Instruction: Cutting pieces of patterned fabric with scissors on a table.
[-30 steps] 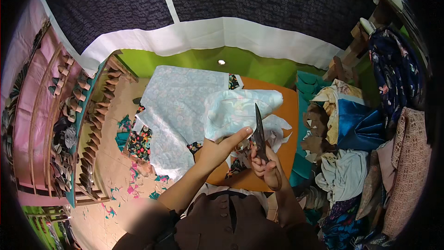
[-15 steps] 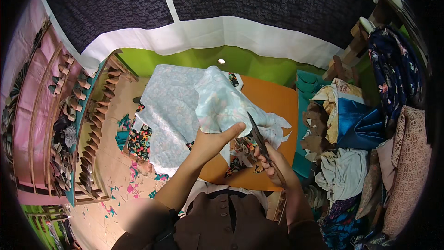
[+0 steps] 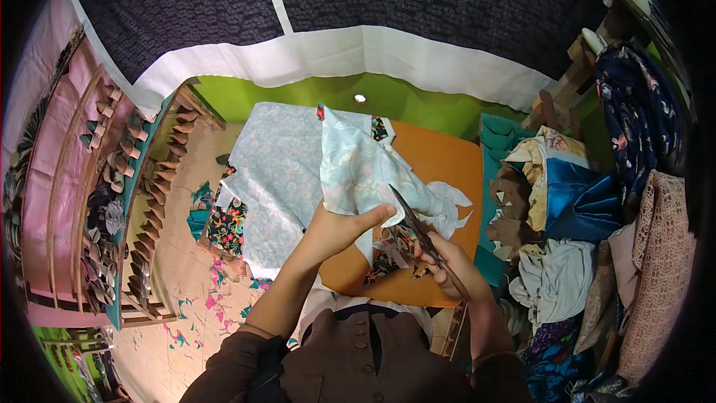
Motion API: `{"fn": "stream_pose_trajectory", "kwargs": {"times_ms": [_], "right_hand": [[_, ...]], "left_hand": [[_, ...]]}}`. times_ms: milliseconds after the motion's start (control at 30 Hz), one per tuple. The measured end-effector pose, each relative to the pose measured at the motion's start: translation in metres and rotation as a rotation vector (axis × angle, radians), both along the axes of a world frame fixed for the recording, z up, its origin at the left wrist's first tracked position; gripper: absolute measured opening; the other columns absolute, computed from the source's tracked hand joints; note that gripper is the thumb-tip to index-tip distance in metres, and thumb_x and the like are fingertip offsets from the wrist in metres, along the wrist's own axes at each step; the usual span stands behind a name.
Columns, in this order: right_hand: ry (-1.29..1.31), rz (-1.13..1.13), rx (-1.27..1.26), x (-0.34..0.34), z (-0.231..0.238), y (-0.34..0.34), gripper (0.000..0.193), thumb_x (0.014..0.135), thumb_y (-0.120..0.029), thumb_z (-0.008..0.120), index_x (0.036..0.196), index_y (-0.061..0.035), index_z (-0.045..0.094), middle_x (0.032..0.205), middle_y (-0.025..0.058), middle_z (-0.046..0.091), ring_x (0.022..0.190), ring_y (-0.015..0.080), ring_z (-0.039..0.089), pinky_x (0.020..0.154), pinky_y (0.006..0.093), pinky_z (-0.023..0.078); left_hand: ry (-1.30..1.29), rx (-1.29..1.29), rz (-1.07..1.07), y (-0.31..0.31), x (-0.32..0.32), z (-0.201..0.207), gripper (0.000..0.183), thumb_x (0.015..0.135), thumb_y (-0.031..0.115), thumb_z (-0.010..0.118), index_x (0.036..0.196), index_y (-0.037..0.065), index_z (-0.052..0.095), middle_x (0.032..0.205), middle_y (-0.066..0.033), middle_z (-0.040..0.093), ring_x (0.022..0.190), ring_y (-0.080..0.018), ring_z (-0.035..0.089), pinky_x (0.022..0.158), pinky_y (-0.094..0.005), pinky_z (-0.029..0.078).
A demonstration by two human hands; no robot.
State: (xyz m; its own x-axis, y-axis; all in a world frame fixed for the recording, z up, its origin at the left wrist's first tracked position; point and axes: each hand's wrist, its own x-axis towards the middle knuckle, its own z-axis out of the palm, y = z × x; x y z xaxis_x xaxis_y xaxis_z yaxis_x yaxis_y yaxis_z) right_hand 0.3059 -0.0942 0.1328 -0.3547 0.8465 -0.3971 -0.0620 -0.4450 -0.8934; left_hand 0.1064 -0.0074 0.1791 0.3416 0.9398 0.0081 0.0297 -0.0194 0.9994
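My left hand (image 3: 339, 233) pinches the lower edge of a pale blue, faintly patterned piece of fabric (image 3: 356, 160) between thumb and fingers. The piece stands up in a peak, with a small red and black bit at its top corner. In my right hand (image 3: 451, 267) is a pair of dark scissors (image 3: 415, 227), blades pointing up and left beside the fabric's right edge. Beneath lies a larger pale-backed fabric sheet (image 3: 276, 153), whose dark floral face (image 3: 227, 225) shows at the left. Floral scraps (image 3: 382, 265) lie below my hands.
An orange surface (image 3: 440, 149) carries the fabric. Racks of shoe lasts (image 3: 153, 209) stand at the left, above a floor strewn with pink and teal scraps (image 3: 216, 302). Blue satin cloth (image 3: 578, 198) and other folded fabrics pile up at the right. A dark patterned curtain (image 3: 418, 0) hangs behind.
The pale fabric piece has turned in my left hand, its peak shifting left and showing a red corner. The scissors have tilted slightly, their tips moving left.
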Motion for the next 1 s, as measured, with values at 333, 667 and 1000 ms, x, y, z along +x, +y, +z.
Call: {"fn": "stream_pose_trajectory", "kwargs": {"times_ms": [333,667,1000], "right_hand": [[-0.018,-0.006,-0.025,-0.007,0.023,0.001,0.071,0.061,-0.066,0.054,0.094,-0.0044,0.047,0.07,-0.0064,0.036,0.058,0.0,0.031,0.052,0.0141,0.026],[0.036,0.082,0.182,-0.006,0.022,-0.005,0.087,0.056,-0.078,0.042,0.101,-0.0039,0.042,0.075,-0.0045,0.028,0.061,0.002,0.024,0.052,0.0138,0.022],[0.126,-0.005,-0.194,-0.01,0.033,0.001,0.081,0.052,-0.077,0.048,0.093,-0.0069,0.042,0.069,-0.0076,0.031,0.053,0.0,0.027,0.047,0.0136,0.02]], "left_hand": [[0.119,0.143,-0.047,-0.001,-0.002,0.003,0.07,0.067,0.014,0.072,0.124,-0.001,0.033,0.112,-0.014,0.048,0.101,-0.0194,0.047,0.086,-0.0298,0.038],[0.186,0.304,-0.031,-0.005,0.005,-0.001,0.069,0.067,0.014,0.071,0.124,0.001,0.034,0.097,-0.0141,0.056,0.086,-0.0188,0.054,0.075,-0.0288,0.043],[0.175,0.239,-0.017,-0.005,0.002,-0.006,0.069,0.069,0.018,0.07,0.125,0.002,0.033,0.08,-0.0113,0.06,0.07,-0.0169,0.057,0.066,-0.0289,0.045]]}}
